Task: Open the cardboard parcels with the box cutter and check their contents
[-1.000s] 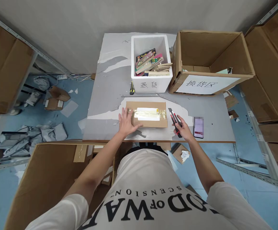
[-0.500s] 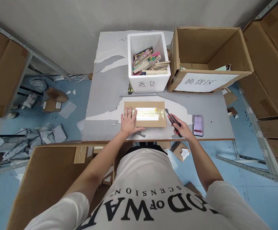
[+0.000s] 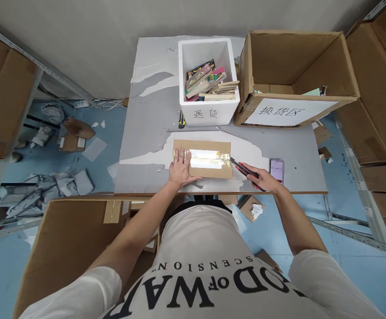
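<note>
A flat cardboard box (image 3: 209, 145) with a white label and clear tape lies on the table near its front edge. My left hand (image 3: 180, 170) rests on the box's left end, fingers spread over the cardboard and tape. In my right hand (image 3: 262, 178) is a black and red box cutter (image 3: 246, 170), fingers wrapped round its handle. Its tip is at the taped right edge of the box; whether the blade has gone into the tape is too small to tell.
Behind the box stand a white foam bin (image 3: 209, 114) of books and a large open carton (image 3: 289, 113) with a handwritten sign. A yellow and black cutter (image 3: 181, 119) lies beside the bin. A phone (image 3: 276, 170) is right of my right hand. A big carton (image 3: 69, 248) stands below left.
My right hand has shifted right and slightly down, and the box cutter now lies at a flatter angle with its tip at the box's right edge. My left hand stays on the box.
</note>
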Motion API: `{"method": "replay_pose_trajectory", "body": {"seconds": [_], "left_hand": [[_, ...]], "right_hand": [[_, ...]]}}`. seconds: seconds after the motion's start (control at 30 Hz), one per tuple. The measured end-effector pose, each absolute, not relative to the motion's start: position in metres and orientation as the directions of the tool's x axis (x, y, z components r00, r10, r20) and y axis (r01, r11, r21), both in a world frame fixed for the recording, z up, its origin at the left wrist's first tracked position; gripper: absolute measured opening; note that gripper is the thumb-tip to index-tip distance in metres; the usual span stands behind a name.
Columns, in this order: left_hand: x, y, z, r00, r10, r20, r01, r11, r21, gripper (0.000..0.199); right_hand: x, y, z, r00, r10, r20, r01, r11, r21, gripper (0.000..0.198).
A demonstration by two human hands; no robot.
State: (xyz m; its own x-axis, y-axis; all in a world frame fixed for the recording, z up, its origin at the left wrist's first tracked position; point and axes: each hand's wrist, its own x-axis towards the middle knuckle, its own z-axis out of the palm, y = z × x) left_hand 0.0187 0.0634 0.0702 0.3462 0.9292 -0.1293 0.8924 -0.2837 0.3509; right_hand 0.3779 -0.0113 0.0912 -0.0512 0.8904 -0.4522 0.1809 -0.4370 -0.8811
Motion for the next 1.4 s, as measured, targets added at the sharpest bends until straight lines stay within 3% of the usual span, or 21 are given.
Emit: {"method": "replay_pose_trajectory", "body": {"seconds": [0.1, 0.33, 0.7, 0.8, 0.87, 0.97, 1.17, 1.4], "left_hand": [[0.019, 0.064, 0.073, 0.350, 0.923, -0.162, 0.909, -0.292, 0.297, 0.127], [0.022, 0.062, 0.078, 0.347, 0.910, -0.226, 0.938, -0.330, 0.108, 0.124], [0.021, 0.064, 0.072, 0.353, 0.922, -0.157, 0.934, -0.337, 0.123, 0.122], [0.021, 0.061, 0.073, 0.345, 0.924, -0.162, 0.938, -0.333, 0.099, 0.116], [0.020, 0.060, 0.074, 0.351, 0.924, -0.150, 0.936, -0.340, 0.091, 0.115], [0.018, 0.060, 0.073, 0.372, 0.921, -0.117, 0.926, -0.360, 0.110, 0.111], [0.014, 0.051, 0.072, 0.377, 0.926, -0.015, 0.920, -0.372, 0.122, 0.081], [0.017, 0.021, 0.064, 0.537, 0.844, 0.016, 0.835, -0.534, 0.131, 0.069]], "right_hand": [[0.378, -0.019, 0.092, -0.176, 0.845, -0.505, 0.287, -0.446, -0.848, 0.065], [0.370, -0.039, 0.095, -0.159, 0.852, -0.499, 0.297, -0.441, -0.847, 0.067], [0.362, -0.095, 0.072, -0.075, 0.868, -0.491, 0.248, -0.461, -0.852, 0.072], [0.381, -0.103, 0.067, 0.069, 0.888, -0.455, 0.277, -0.455, -0.846, 0.076], [0.389, -0.098, 0.056, 0.219, 0.876, -0.429, 0.416, -0.482, -0.771, 0.077], [0.382, -0.074, 0.028, 0.383, 0.851, -0.359, 0.654, -0.524, -0.545, 0.066], [0.345, -0.028, -0.030, 0.394, 0.866, -0.308, 0.858, -0.467, -0.216, 0.055], [0.330, -0.032, -0.069, 0.398, 0.880, -0.259, 0.881, -0.446, -0.161, 0.060]]}}
